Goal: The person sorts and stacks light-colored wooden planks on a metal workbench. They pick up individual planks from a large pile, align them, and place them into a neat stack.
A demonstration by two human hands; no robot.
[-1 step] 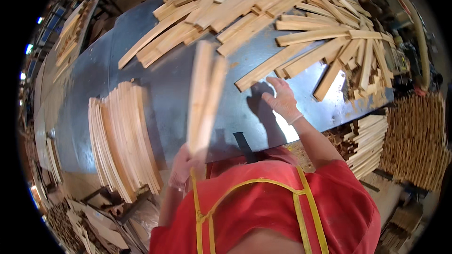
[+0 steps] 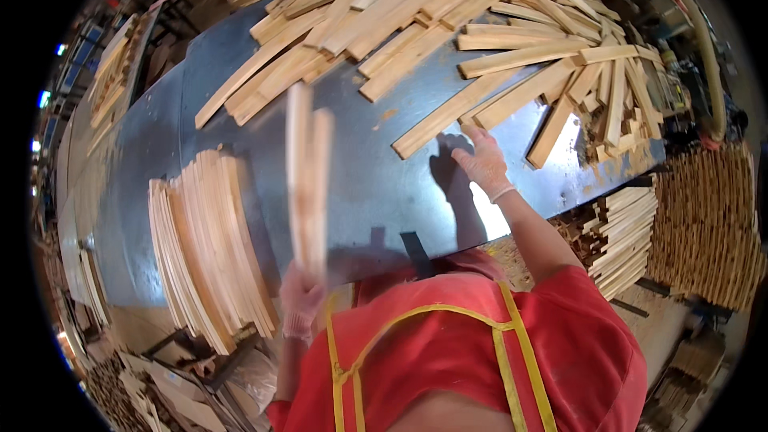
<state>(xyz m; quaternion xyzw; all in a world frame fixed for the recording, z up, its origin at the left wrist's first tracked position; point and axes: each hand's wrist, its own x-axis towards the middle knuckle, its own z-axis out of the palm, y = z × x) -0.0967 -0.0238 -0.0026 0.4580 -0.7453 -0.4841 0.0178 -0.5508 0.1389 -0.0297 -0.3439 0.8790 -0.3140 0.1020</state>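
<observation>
My left hand [image 2: 302, 294], in a pale glove, is closed round the lower end of two wooden strips [image 2: 307, 184]. They stand up from it, blurred by motion, over the near side of the metal table [image 2: 368, 192]. To their left lies a neat row of wooden strips [image 2: 216, 232], side by side. My right hand [image 2: 484, 164], also gloved, is stretched out over the table with thumb and fingers apart. Its fingertips are at the near end of a wooden strip [image 2: 524, 96] in the loose pile; whether they touch it, I cannot tell.
A jumbled pile of wooden strips [image 2: 400, 12] spreads across the table's far side. Stacked strips [image 2: 704, 228] stand beyond the right edge, with a paler stack [image 2: 626, 228] beside them. A ribbed hose [image 2: 700, 32] hangs at far right. A black strap [image 2: 416, 252] crosses the near edge.
My left hand has swung the two wooden strips leftward, toward the neat row. My right hand has shifted slightly toward the pile's near strip ends. The whole view has also shifted a little.
</observation>
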